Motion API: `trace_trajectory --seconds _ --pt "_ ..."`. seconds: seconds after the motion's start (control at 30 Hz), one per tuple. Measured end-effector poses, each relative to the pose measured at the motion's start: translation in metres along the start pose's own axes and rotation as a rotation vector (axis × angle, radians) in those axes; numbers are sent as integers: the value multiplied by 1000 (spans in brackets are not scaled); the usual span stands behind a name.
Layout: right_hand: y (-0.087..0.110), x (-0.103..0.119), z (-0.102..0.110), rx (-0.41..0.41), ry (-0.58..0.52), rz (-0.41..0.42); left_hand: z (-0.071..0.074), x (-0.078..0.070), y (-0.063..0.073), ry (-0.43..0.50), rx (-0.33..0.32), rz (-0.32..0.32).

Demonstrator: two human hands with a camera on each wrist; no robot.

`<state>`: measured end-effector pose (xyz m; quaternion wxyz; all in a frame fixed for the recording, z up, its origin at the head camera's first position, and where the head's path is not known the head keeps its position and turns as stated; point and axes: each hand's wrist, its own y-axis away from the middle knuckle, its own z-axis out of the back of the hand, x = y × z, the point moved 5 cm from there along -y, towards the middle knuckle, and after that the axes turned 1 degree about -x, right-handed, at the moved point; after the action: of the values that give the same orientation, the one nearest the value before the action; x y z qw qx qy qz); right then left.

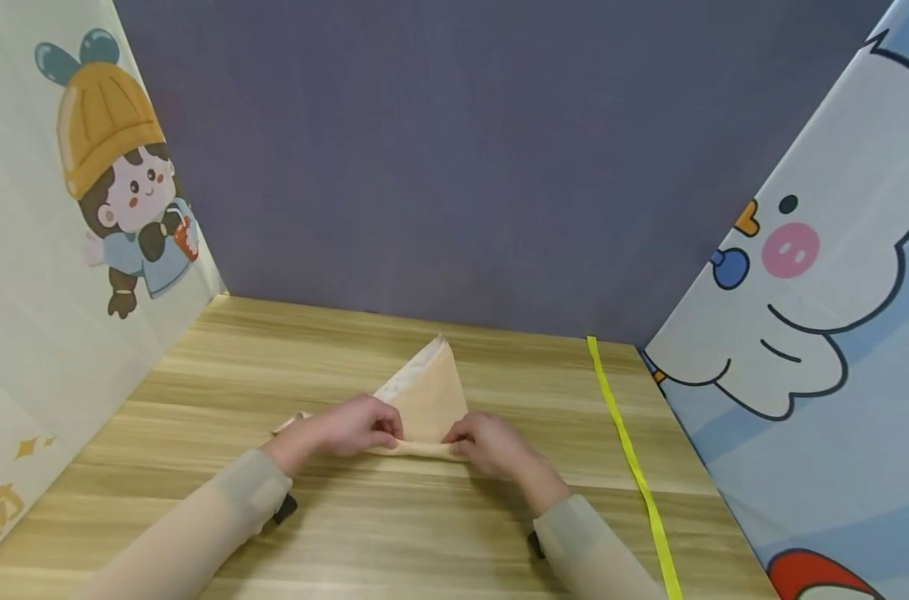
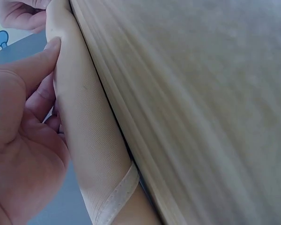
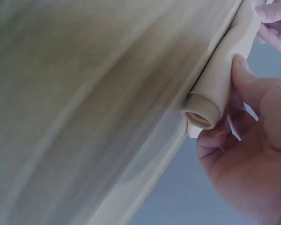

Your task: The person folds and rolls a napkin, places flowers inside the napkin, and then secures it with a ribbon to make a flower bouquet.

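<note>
A thin beige cloth (image 1: 433, 396) lies on the table, its near edge rolled into a narrow tube and its far part a flat, pointed flap with a whitish left border. My left hand (image 1: 355, 423) pinches the roll left of its middle; in the left wrist view the thumb presses on the rolled cloth (image 2: 82, 103), with fingers behind it. The right hand (image 1: 493, 446) holds the roll near its right end. There, the right wrist view shows the open, layered tube end (image 3: 201, 112). Part of the cloth's left end is hidden behind my left wrist.
The wood-grain table (image 1: 334, 533) is bounded by a dark back panel (image 1: 461, 167) and printed side panels, with a cartoon child at left and a white cartoon bird at right. A yellow strip (image 1: 630, 454) runs front to back along the table's right side.
</note>
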<state>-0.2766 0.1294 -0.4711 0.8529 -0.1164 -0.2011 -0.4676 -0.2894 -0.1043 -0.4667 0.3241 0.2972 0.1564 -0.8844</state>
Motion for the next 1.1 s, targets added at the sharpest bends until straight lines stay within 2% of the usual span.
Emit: trace_trajectory --seconds 0.2,0.4,0.67,0.77,0.83,0.93,1.1 --pt "1 -4 -1 -20 -45 -30 1 2 -2 -39 -7 29" --pt "0 -2 -3 -35 -65 -4 0 0 -4 -115 -37 -36" --pt "0 9 -4 -39 44 34 -4 0 -5 -79 -36 -86" --pt "0 15 -3 -49 79 73 -5 -2 -5 -106 -40 -92" --pt "-1 17 -3 -53 84 110 -5 -1 -5 -88 -39 -93" --pt "0 13 -5 -39 33 159 -5 -2 -4 -73 -39 -126" --pt "1 3 -5 3 -70 142 -5 -6 -1 -102 -33 -185"
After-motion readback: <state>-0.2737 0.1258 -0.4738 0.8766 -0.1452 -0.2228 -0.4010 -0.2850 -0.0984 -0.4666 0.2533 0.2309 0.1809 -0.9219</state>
